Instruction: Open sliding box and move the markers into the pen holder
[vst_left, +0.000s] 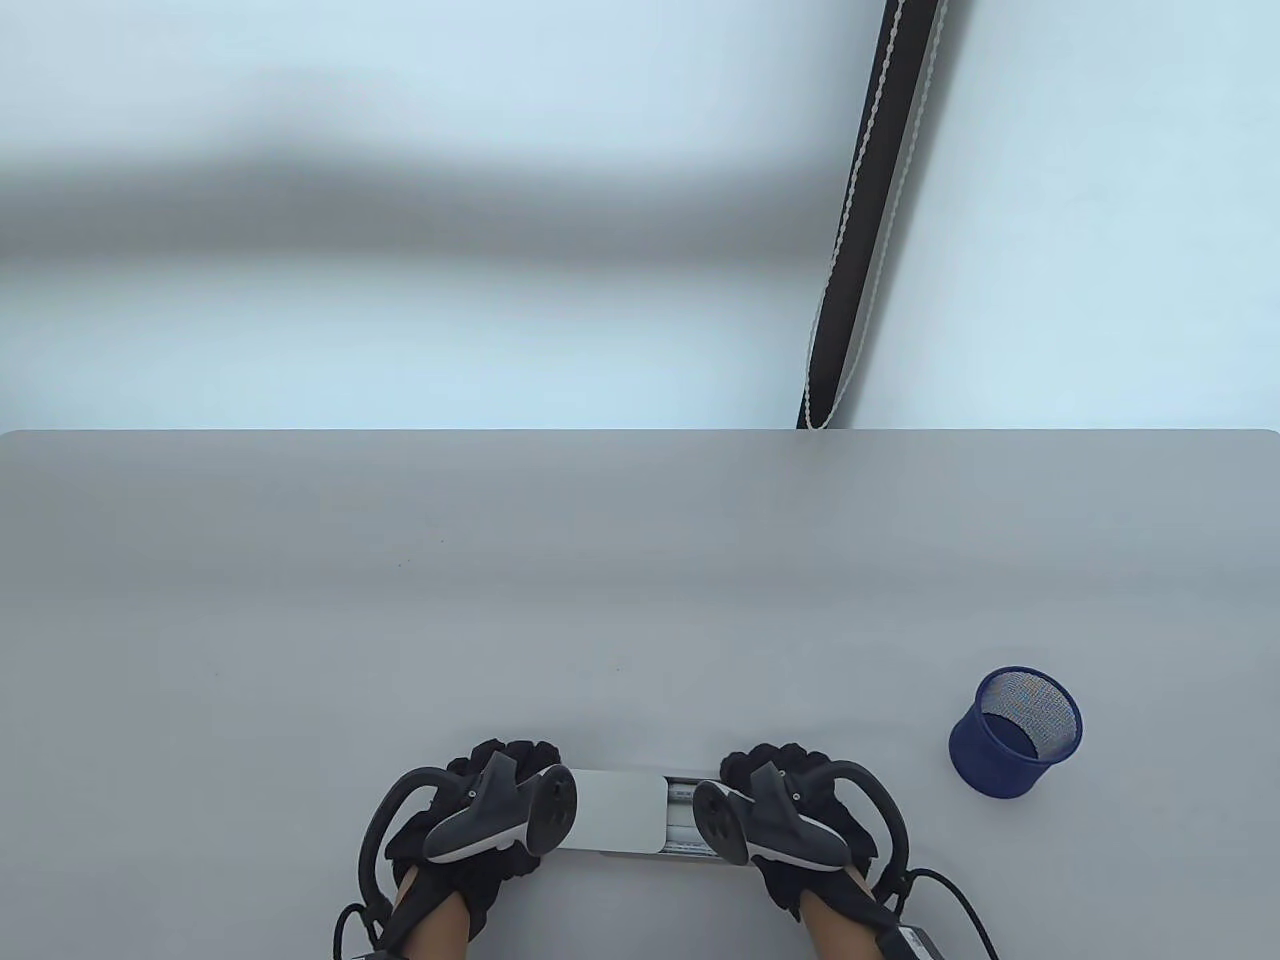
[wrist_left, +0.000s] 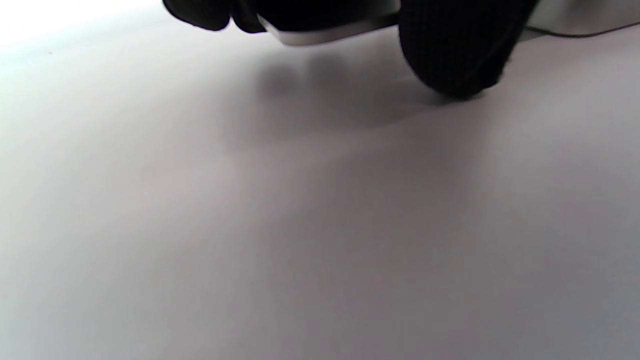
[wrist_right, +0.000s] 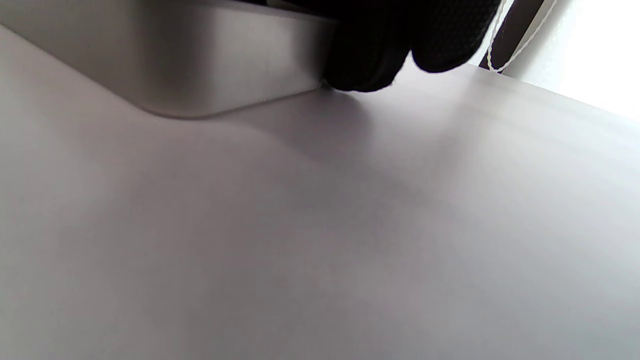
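While gripped at both ends: long flat silver-grey sliding box, lying crosswise on the pale grey desk close to its near edge.
Lid: smooth pale panel covering the left part of the box; a narrow strip of the tray's inside bared on the right, contents there too small to tell.
Left hand: black sensor glove, grey tracker on its back, fingers curled round the box's left end; in the left wrist view, dark fingertips over a pale edge of the box, thumb tip down on the desk.
Right hand: same black glove and tracker, fingers wrapped round the box's right end; in the right wrist view, fingertips against the metal side wall where it meets the desk.
Pen holder: dark blue wire-mesh cup, upright on the desk, off to the right of the right hand and apart from the box.
Markers: cannot tell from any view.
Behind the desk: dark vertical strip with a white beaded cord against a pale wall.
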